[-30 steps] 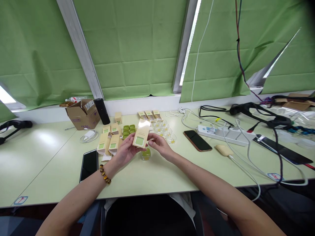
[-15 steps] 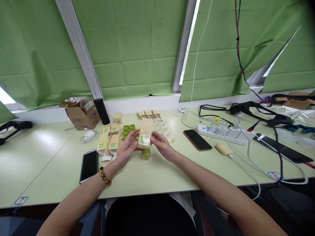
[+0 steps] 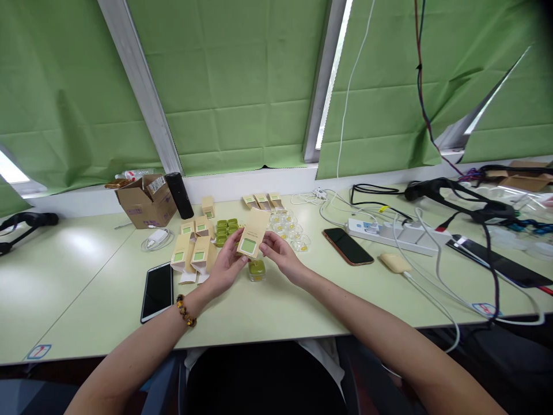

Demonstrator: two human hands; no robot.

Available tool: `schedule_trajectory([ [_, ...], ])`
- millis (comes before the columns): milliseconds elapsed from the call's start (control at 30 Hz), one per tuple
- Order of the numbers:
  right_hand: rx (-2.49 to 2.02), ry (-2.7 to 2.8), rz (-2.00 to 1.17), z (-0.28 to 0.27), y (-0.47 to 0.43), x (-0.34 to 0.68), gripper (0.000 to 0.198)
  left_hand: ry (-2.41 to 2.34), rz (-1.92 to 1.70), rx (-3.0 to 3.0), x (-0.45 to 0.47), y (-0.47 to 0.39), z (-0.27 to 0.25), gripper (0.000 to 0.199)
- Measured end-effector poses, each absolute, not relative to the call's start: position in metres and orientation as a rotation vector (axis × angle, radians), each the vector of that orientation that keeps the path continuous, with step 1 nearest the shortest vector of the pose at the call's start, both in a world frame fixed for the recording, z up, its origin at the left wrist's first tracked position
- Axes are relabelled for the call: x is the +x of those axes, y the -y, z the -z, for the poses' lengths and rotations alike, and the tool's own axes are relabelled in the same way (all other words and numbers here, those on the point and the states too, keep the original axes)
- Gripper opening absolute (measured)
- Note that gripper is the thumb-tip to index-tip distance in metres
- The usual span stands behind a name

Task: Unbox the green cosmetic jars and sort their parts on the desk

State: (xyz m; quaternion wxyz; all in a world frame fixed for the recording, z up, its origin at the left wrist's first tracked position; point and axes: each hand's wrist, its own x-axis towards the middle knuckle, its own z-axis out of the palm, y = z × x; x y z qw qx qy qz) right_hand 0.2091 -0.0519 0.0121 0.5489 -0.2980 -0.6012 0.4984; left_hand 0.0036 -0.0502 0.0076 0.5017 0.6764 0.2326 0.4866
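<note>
Between my two hands is a small kraft paper box [image 3: 254,230] with a green square on its face, tilted to the right. My left hand [image 3: 227,266] grips its left side, and my right hand [image 3: 279,252] has fingers closed on its right edge. Just below the box, a clear square jar with a green lid [image 3: 256,270] rests on the table. Several green-lidded jars [image 3: 222,230] are grouped behind my left hand. Small clear cups with yellow bits [image 3: 298,239] lie behind my right hand. Kraft boxes with raised flaps [image 3: 202,253] stand to the left.
A black phone [image 3: 157,291] lies at the left and another phone [image 3: 348,246] at the right. Beyond that are a white power strip [image 3: 393,236], a cream-coloured case [image 3: 394,263] and loose cables. A cardboard carton [image 3: 149,203] and a black cylinder [image 3: 179,196] stand at the back left.
The kraft box has tilted to the right and its lower end has shifted slightly left. My left hand's fingers, which were spread near the jar lid, have drawn in around the box.
</note>
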Motion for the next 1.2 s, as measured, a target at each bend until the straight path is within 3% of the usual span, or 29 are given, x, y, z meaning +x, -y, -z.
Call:
schedule_trajectory([
  [933,-0.814,1.560,-0.929,-0.002,0.049,0.208,0.055,-0.590,-1.203,1.670,0.005,0.055,-0.014,0.063],
  [1200,-0.816,1.509,-1.007,-0.001,0.047,0.208,0.057,-0.580,-1.183,1.705,0.005,0.053,-0.011,0.072],
])
